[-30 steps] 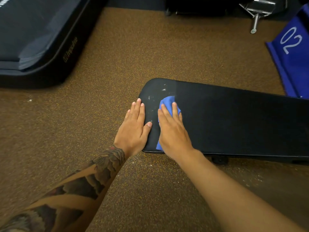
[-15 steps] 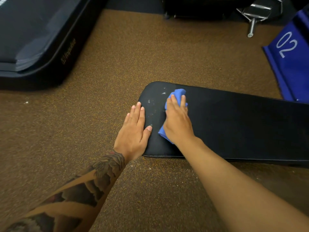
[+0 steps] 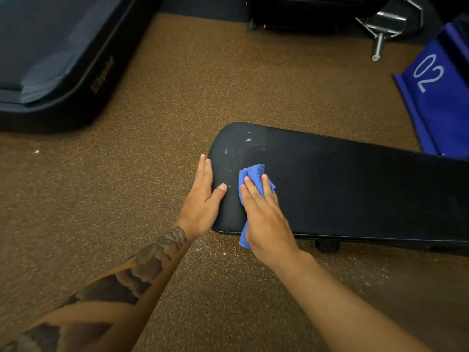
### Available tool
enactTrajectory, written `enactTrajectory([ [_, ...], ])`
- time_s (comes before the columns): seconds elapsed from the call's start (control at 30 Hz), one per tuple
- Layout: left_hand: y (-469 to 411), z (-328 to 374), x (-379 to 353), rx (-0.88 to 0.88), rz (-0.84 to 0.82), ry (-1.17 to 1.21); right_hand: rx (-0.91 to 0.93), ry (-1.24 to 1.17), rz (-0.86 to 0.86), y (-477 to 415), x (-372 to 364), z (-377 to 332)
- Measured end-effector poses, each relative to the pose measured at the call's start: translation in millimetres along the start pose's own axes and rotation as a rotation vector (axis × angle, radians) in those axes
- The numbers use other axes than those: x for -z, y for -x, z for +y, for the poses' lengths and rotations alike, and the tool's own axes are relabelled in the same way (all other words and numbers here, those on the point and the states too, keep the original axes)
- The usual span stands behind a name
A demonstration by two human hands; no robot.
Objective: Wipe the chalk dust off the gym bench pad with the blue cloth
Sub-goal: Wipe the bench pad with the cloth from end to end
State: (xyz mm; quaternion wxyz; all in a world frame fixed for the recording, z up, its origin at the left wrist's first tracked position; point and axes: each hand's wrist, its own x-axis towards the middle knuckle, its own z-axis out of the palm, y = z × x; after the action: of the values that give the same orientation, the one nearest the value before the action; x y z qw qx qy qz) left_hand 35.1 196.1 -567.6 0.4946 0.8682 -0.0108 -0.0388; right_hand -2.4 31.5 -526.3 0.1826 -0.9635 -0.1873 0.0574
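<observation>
A long black bench pad (image 3: 342, 189) runs from the centre to the right edge. White chalk smears (image 3: 237, 148) mark its rounded left end. My right hand (image 3: 264, 214) presses a crumpled blue cloth (image 3: 253, 174) flat onto the pad near its front edge; one corner of the cloth hangs over that edge. My left hand (image 3: 203, 196) lies flat with fingers together against the pad's left end, thumb resting on top, holding nothing.
Brown speckled floor (image 3: 127, 199) surrounds the bench, with chalk specks below the pad's front edge. A dark padded mat (image 3: 50, 59) fills the upper left. A blue mat marked 02 (image 3: 436, 97) and metal equipment (image 3: 385, 24) lie at the upper right.
My right hand has slid the cloth back from the pad's far side toward the front edge. My left hand has stayed on the pad's left end.
</observation>
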Motion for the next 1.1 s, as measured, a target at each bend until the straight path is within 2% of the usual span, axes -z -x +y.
enactTrajectory([
  [0.13, -11, 11, -7, 0.257, 0.134, 0.351, -0.011, -0.051, 0.04, 0, -5, 4],
  [0.23, -17, 11, -4, 0.355, 0.166, 0.502, -0.023, -0.103, 0.089, -2, -12, 7],
  [0.4, -14, 15, -2, 0.345, 0.152, 0.539, -0.135, -0.233, 0.222, -6, -11, 3],
  [0.5, -17, 18, -3, 0.335, 0.157, 0.531, -0.185, -0.221, 0.364, -23, 4, 14],
  [0.57, -18, 17, -5, 0.328, 0.168, 0.523, -0.216, -0.199, 0.4, -50, 20, 30],
  [0.7, -18, 17, -7, 0.342, 0.198, 0.533, -0.286, -0.146, 0.349, -113, 47, 61],
  [0.8, -17, 19, -8, 0.348, 0.205, 0.524, -0.263, -0.05, 0.189, -134, 37, 57],
  [0.87, -15, 19, -9, 0.339, 0.216, 0.542, -0.237, 0.02, 0.144, -134, 27, 49],
  [1.0, -17, 11, -11, 0.306, 0.206, 0.558, -0.239, -0.014, 0.154, -128, 28, 42],
  [1.1, -18, 11, -11, 0.296, 0.211, 0.547, -0.144, -0.043, 0.101, -99, 29, 30],
])
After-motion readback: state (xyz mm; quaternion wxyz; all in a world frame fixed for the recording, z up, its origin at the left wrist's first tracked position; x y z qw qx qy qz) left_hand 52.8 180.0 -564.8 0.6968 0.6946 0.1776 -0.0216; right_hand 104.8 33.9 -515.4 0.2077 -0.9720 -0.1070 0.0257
